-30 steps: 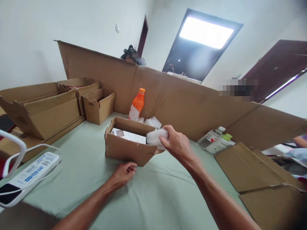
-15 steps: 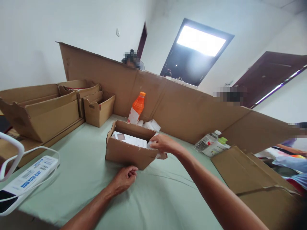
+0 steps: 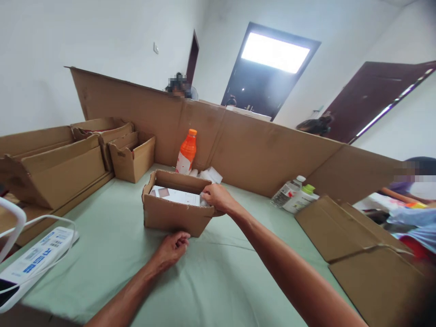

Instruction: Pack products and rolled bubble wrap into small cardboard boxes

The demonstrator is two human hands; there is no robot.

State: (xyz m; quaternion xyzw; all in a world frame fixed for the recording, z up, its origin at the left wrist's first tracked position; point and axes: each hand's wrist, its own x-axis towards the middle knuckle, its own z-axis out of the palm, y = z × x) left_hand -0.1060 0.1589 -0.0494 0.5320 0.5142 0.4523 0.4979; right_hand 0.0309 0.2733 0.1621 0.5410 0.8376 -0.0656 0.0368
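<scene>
An open-topped cardboard box [image 3: 175, 215] stands on the green cloth in front of me. In it lies a white printed carton [image 3: 180, 196] with a brownish picture at its left end. At the box's right end, my right hand [image 3: 218, 198] reaches over the rim, its fingers closed on a bit of whitish, partly see-through plastic [image 3: 203, 200]; the fingertips are partly hidden. My left hand [image 3: 174, 247] rests on the cloth by the box's front lower edge, fingers curled, with nothing visible in it.
Behind the box stand an orange bottle [image 3: 187, 152] and crumpled white pieces [image 3: 211, 175]. Cardboard bins [image 3: 68, 168] line the left, above a white power strip [image 3: 37, 261]. A clear bottle [image 3: 289, 190], a green-capped container [image 3: 301, 200] and folded cardboard [image 3: 340, 227] lie right. A cardboard partition [image 3: 259, 147] runs behind; people are beyond it.
The view has shifted, so most things sit further left. White plastic that hung below my right hand outside the box's end no longer shows. My left hand stays curled by the box.
</scene>
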